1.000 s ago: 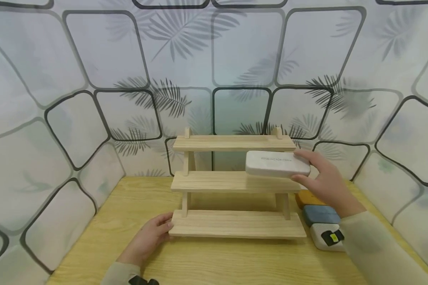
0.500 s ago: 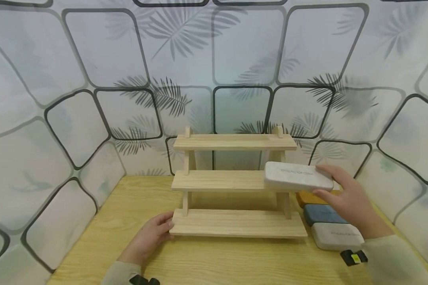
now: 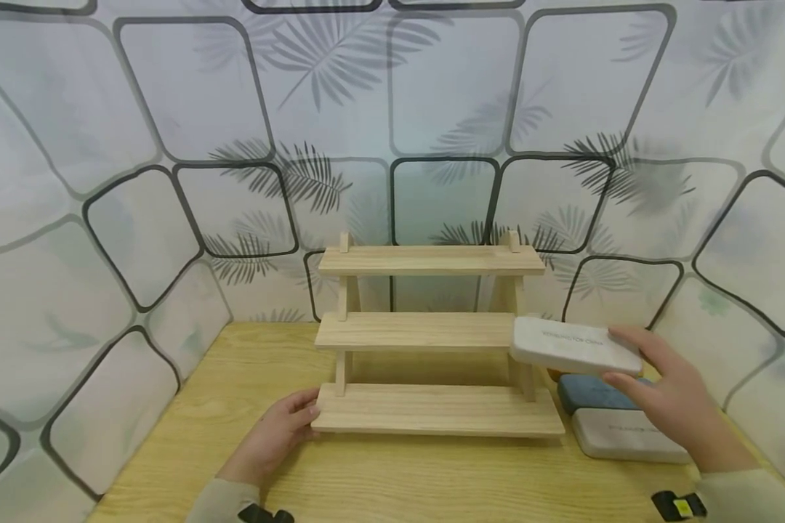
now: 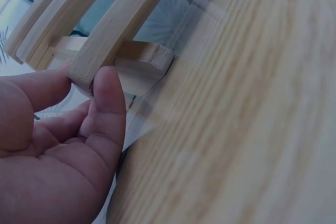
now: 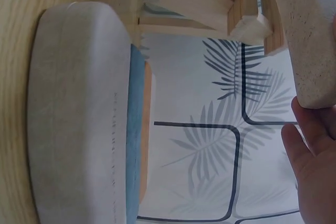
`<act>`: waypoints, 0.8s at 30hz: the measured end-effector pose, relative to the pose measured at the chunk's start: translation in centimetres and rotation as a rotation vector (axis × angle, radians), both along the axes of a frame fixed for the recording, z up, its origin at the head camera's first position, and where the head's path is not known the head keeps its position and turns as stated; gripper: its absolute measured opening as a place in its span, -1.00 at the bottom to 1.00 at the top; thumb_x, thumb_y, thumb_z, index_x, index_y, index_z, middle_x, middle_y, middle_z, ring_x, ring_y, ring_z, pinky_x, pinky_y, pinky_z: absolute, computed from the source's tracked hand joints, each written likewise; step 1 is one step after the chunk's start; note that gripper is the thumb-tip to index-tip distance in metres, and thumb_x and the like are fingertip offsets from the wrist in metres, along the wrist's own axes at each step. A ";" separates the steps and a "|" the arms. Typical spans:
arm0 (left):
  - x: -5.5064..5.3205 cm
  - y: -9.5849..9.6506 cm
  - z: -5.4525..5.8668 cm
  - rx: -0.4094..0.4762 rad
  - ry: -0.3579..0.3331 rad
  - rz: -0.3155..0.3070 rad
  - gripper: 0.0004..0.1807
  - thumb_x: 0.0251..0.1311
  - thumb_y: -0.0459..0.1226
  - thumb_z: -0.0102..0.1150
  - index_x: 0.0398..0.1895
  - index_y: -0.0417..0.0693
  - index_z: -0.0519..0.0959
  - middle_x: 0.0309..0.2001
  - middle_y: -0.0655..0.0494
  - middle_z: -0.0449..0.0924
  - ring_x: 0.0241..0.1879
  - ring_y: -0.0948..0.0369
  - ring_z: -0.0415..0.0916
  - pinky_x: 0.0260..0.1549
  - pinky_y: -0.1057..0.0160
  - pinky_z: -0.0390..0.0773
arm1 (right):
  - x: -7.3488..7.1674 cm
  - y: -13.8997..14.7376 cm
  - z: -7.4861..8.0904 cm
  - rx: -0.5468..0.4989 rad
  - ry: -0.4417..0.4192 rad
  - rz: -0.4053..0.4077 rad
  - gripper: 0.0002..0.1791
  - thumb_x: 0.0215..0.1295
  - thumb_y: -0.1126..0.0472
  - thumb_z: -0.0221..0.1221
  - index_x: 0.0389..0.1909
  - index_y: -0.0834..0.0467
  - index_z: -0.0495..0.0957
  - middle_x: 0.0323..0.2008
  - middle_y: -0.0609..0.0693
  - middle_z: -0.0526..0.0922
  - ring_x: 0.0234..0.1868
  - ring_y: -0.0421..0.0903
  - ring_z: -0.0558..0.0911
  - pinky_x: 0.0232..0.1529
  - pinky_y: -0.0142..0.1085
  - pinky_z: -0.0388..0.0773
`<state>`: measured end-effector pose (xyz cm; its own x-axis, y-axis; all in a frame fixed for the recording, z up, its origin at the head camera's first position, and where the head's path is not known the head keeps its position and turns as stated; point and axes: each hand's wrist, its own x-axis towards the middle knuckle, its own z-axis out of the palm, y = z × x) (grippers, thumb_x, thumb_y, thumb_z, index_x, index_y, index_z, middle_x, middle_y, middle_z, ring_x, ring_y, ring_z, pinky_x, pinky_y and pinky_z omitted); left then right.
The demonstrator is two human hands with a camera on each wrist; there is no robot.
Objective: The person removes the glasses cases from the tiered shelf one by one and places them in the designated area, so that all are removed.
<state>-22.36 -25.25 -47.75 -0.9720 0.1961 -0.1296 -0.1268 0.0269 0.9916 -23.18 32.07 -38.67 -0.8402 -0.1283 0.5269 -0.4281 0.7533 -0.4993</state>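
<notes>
A three-tier wooden shelf [image 3: 432,410] stands on the table. My left hand [image 3: 278,436] pinches the left end of its lowest board; the left wrist view shows the thumb and a finger of that hand [image 4: 79,145] on either side of the board's end [image 4: 100,56]. With my right hand [image 3: 674,399] I grip the right end of a white oblong case [image 3: 572,345] with faint lettering, held in the air at the right of the middle board. In the right wrist view, this case [image 5: 310,40] is partly cut off at the edge.
On the table right of the shelf lie a second white case [image 3: 628,436], a blue case [image 3: 595,392] behind it, and an orange case [image 5: 146,129], mostly hidden in the head view. Patterned cloth walls [image 3: 451,87] enclose the wooden table [image 3: 392,479] at the back and sides.
My right hand has moved right, down and nearer with the white case, from in front of the shelf to its right end. The left hand has stayed on the lowest board.
</notes>
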 end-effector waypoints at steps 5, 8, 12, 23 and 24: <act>0.1 0.0 -0.1 -0.008 -0.006 0.015 -0.35 0.55 -0.25 0.02 0.48 -0.51 0.12 0.34 -0.38 0.33 0.10 0.06 0.51 -0.04 0.11 0.61 | 0.7 0.9 -0.5 -0.022 0.017 0.018 -0.18 0.16 0.20 0.49 0.45 -0.10 0.40 0.34 -0.43 0.33 0.15 -0.64 0.24 -0.08 -0.75 0.15; 0.1 0.0 -0.1 -0.007 -0.008 0.023 -0.36 0.54 -0.26 0.02 0.48 -0.51 0.13 0.34 -0.38 0.33 0.09 0.06 0.51 -0.04 0.10 0.61 | 1.3 1.5 -0.7 -0.011 0.012 0.015 -0.18 0.18 0.20 0.48 0.46 -0.10 0.39 0.30 -0.61 0.24 0.14 -0.67 0.21 -0.08 -0.76 0.13; 0.0 0.0 -0.1 -0.007 -0.008 0.023 -0.38 0.55 -0.27 0.01 0.47 -0.51 0.13 0.33 -0.37 0.35 0.08 0.06 0.52 -0.04 0.11 0.62 | 1.9 2.3 -1.3 -0.011 0.011 0.009 -0.19 0.17 0.21 0.48 0.45 -0.06 0.40 0.25 -0.65 0.24 0.13 -0.70 0.20 -0.05 -0.80 0.12; 0.1 0.0 0.1 -0.011 -0.004 0.005 -0.35 0.55 -0.25 0.00 0.49 -0.51 0.10 0.34 -0.39 0.32 0.11 0.05 0.51 -0.04 0.11 0.61 | 3.7 4.1 -2.6 -0.026 -0.054 -0.043 -0.21 0.21 0.18 0.46 0.46 0.00 0.38 0.19 -0.64 0.22 0.07 -0.71 0.21 -0.07 -0.82 0.15; 0.1 -0.1 0.1 -0.011 -0.004 0.004 -0.35 0.56 -0.25 0.00 0.49 -0.50 0.10 0.35 -0.39 0.31 0.12 0.05 0.50 -0.04 0.11 0.61 | 3.8 4.3 -2.8 -0.023 -0.073 -0.057 -0.21 0.22 0.15 0.45 0.47 0.01 0.37 0.20 -0.62 0.22 0.05 -0.71 0.21 -0.09 -0.82 0.16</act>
<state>-22.24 -25.30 -47.69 -0.9723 0.1903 -0.1358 -0.1310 0.0375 0.9907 -19.35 36.36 -41.45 -0.8821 -0.0679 0.4661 -0.3469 0.7631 -0.5453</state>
